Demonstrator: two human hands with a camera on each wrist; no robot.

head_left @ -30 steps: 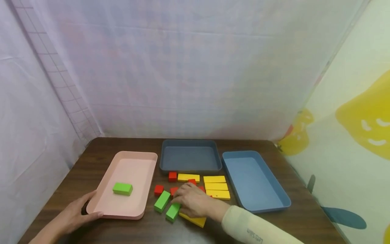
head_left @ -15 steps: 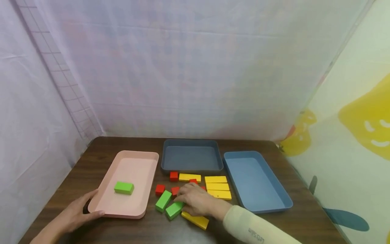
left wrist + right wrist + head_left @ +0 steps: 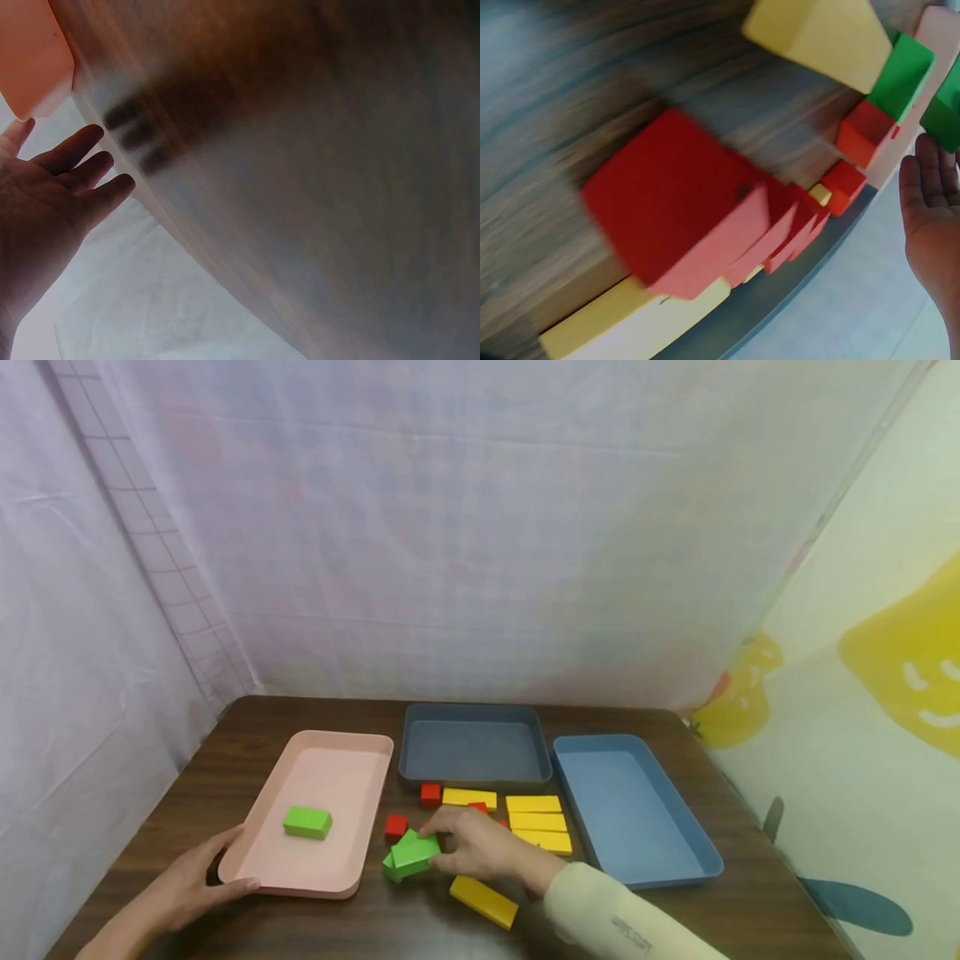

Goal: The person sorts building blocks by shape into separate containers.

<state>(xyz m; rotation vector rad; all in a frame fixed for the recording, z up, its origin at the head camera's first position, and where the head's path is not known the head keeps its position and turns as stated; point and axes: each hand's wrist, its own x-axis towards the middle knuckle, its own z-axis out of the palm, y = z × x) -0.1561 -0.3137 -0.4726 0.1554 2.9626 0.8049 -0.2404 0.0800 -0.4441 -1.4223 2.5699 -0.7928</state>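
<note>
My right hand (image 3: 480, 843) pinches a green block (image 3: 415, 855) between thumb and fingers. In the head view it overlaps another green block (image 3: 388, 867) lying on the table. In the right wrist view, that hand (image 3: 934, 217) and the held green block (image 3: 946, 112) show at the right edge. A third green block (image 3: 307, 822) lies inside the pink tray (image 3: 330, 768). At that tray's near left corner rests my left hand (image 3: 187, 881), thumb against the edge. The left wrist view has its fingers (image 3: 82, 214) extended and spread, holding nothing.
Several yellow blocks (image 3: 537, 822) lie right of centre, with one (image 3: 483, 902) nearer me. Red cubes (image 3: 397, 828) sit among them, some behind the right hand. A dark grey tray (image 3: 472, 768) stands at the back and a blue tray (image 3: 637, 818) on the right.
My right hand has taken hold of the nearer green block, turned it and moved it left over the other green block. The near yellow block has shifted slightly. The left hand stays at the tray.
</note>
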